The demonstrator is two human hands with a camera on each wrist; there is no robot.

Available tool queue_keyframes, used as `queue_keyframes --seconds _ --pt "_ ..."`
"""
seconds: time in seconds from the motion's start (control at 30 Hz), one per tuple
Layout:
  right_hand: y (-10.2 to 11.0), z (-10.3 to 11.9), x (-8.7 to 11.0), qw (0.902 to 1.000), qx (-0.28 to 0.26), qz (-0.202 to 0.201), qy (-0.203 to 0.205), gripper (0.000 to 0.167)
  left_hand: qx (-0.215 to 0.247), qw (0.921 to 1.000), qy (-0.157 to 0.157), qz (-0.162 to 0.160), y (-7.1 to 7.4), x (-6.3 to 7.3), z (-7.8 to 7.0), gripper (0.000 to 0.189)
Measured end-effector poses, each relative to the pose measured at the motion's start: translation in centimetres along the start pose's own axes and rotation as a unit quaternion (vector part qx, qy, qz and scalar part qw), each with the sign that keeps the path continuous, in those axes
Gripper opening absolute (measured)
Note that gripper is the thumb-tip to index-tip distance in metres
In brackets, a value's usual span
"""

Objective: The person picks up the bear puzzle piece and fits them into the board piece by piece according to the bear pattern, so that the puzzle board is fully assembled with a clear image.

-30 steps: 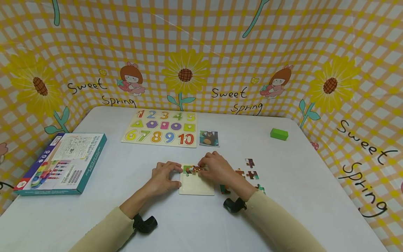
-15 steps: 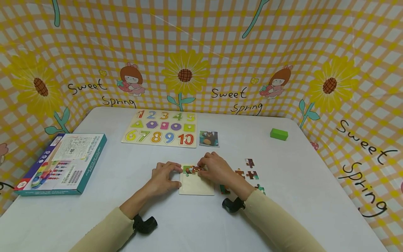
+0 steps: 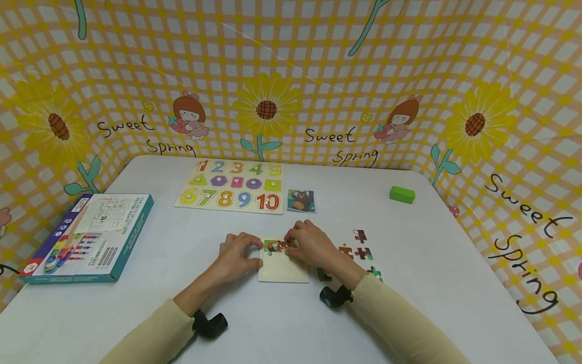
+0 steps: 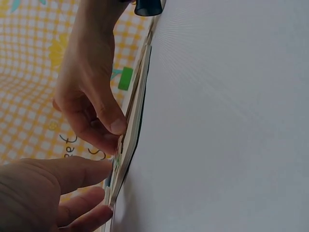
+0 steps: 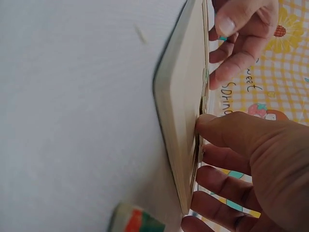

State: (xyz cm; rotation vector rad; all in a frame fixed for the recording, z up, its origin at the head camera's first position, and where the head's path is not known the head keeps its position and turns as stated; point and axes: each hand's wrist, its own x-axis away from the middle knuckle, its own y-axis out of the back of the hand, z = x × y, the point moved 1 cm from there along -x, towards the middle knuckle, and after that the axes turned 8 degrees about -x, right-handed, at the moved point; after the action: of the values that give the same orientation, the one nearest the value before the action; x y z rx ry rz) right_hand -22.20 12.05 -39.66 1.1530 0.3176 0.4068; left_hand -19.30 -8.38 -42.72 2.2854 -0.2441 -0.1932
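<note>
A small wooden puzzle board (image 3: 284, 271) lies on the white table, its near part bare. Along its far edge sit picture pieces (image 3: 269, 245) in green and brown. My right hand (image 3: 313, 245) is over the board's far right part, thumb and fingertips pinching a brown puzzle piece (image 3: 283, 246) that the fingers partly hide. The left hand (image 3: 235, 259) rests at the board's left edge, thumb and fingers apart and touching the rim. In the right wrist view, the right thumb (image 5: 224, 129) presses close at the board surface (image 5: 178, 87).
Several loose puzzle pieces (image 3: 364, 253) lie right of the board, some partly behind the right forearm. Beyond it are a number board (image 3: 186, 203) and a bear picture card (image 3: 300, 200). A boxed toy (image 3: 86, 237) stands left; a green block (image 3: 402, 194) sits far right.
The right hand has shifted very slightly left with its fingertips still on the piece at the far row. The left hand and the board stay in place.
</note>
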Motion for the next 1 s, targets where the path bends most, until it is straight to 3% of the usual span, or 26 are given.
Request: queue_keyframes --seconds 0.2,0.53,1.0 --pt "0.0 -0.1 0.0 0.9998 0.009 -0.008 0.015 0.023 -0.023 0.9991 -0.014 -0.033 -0.3 -1.1 -0.6 0.031" --pt "-0.1 -0.2 0.2 0.9993 0.018 -0.013 0.029 0.024 -0.057 0.9967 -0.043 -0.038 -1.2 -2.7 -1.9 0.026" --pt "-0.3 -0.3 0.1 0.9993 0.01 -0.023 0.027 0.023 -0.082 0.9949 -0.038 -0.047 -2.1 -3.1 -2.3 0.021"
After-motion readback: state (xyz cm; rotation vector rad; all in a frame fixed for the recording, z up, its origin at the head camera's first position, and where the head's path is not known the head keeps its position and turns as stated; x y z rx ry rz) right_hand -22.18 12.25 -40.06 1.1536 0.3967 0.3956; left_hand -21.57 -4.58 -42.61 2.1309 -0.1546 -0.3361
